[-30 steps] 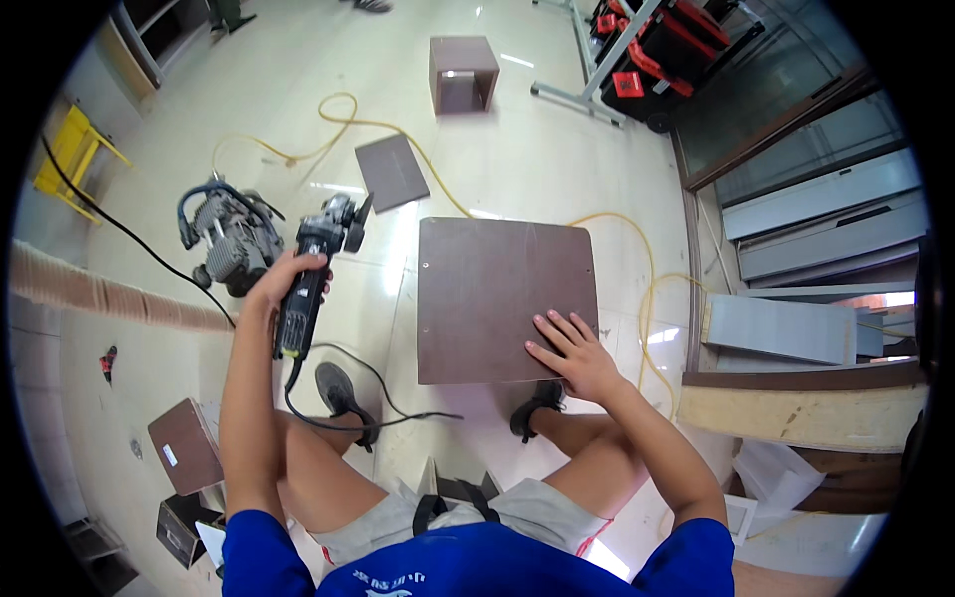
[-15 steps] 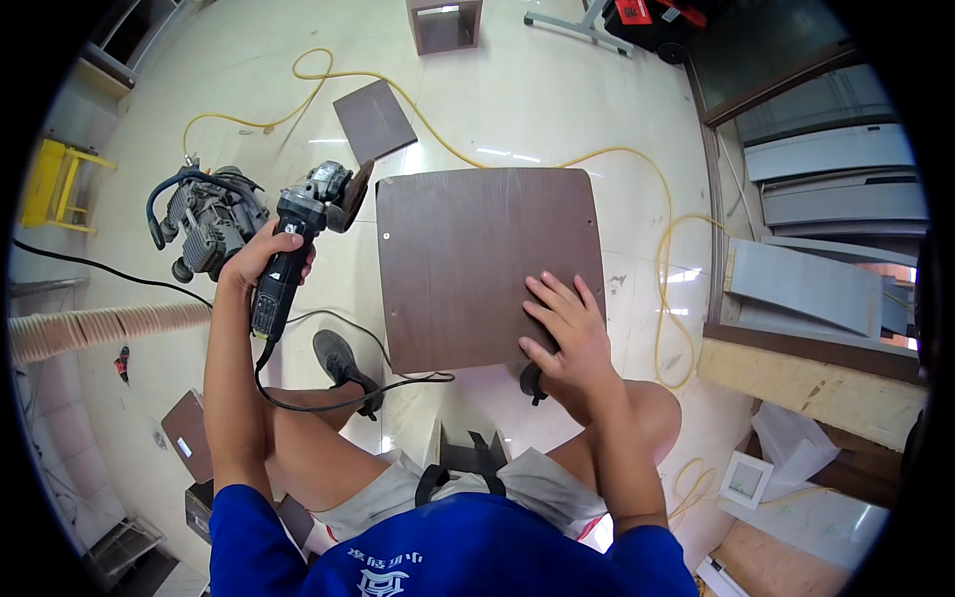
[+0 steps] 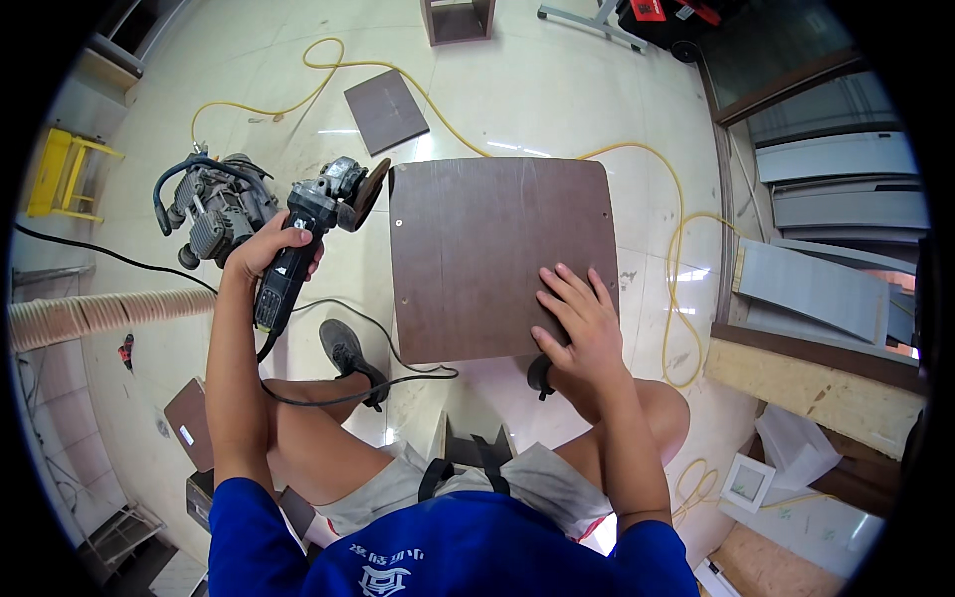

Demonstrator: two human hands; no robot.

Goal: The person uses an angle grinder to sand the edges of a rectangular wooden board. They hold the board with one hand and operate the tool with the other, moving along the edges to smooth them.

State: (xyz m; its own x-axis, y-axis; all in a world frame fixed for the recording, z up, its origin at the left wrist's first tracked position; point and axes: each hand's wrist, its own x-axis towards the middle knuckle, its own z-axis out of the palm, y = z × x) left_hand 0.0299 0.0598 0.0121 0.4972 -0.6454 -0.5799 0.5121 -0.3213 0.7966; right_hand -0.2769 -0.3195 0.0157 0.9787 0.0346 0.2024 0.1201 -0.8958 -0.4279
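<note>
The left hand (image 3: pixel 271 247) is closed around the black body of an angle grinder (image 3: pixel 308 211), left of the frame's centre, its thumb lying across the top of the casing and its fingers wrapped round the far side. The grinder is tilted, its metal head pointing to the upper right and its tail to the lower left. Its worn brown disc (image 3: pixel 368 197) stands just beside the upper left corner of a large brown panel (image 3: pixel 477 249); whether the two touch cannot be told.

The panel fills the middle of the frame, with small holes near its left and right edges. The right hand (image 3: pixel 582 323) lies open and palm down on its lower right part, fingers slightly spread and thumb held out to the left, pressing on the surface without gripping an edge. The two hands are well apart.

A black cord (image 3: pixel 438 375) loops from the grinder's tail below the panel's lower left corner. A grey compressor (image 3: pixel 224 214) sits left of the grinder, and a smaller brown board (image 3: pixel 386 109) lies on the floor (image 3: pixel 557 95) at upper centre.
</note>
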